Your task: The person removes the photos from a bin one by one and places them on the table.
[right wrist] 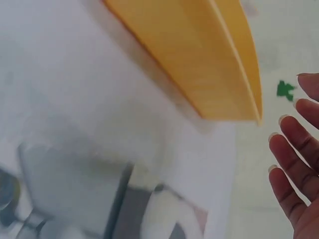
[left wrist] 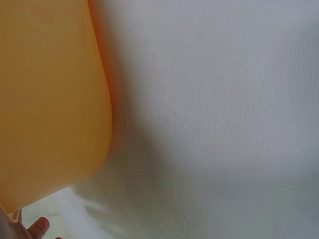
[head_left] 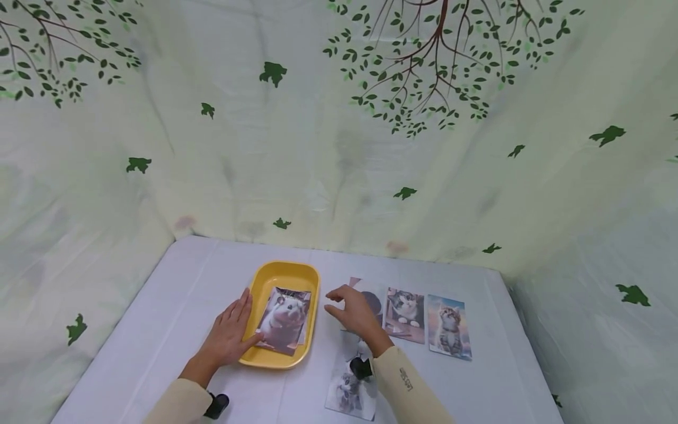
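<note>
A yellow tray (head_left: 275,271) stands on the white table, with a photo card of a pale, furry animal (head_left: 286,321) lying in it, overlapping another card. My left hand (head_left: 228,333) rests along the tray's left rim, fingers extended and thumb reaching over the edge near the card. In the left wrist view, the tray's outer wall (left wrist: 50,99) fills the left side. Just right of the tray, my right hand (head_left: 352,309) is raised with loosely bent fingers and nothing in its grasp. The right wrist view shows its spread fingers (right wrist: 299,174) beside the tray (right wrist: 199,59).
Right of the tray lie a kitten card with a sky background (head_left: 450,330), a grey-and-white kitten card (head_left: 405,312) and a card with a dark round shape (head_left: 373,300), partly hidden by my right hand. Nearer me, pale kitten cards (head_left: 344,391) lie under my right forearm. Leaf-printed curtains (head_left: 318,147) surround the table.
</note>
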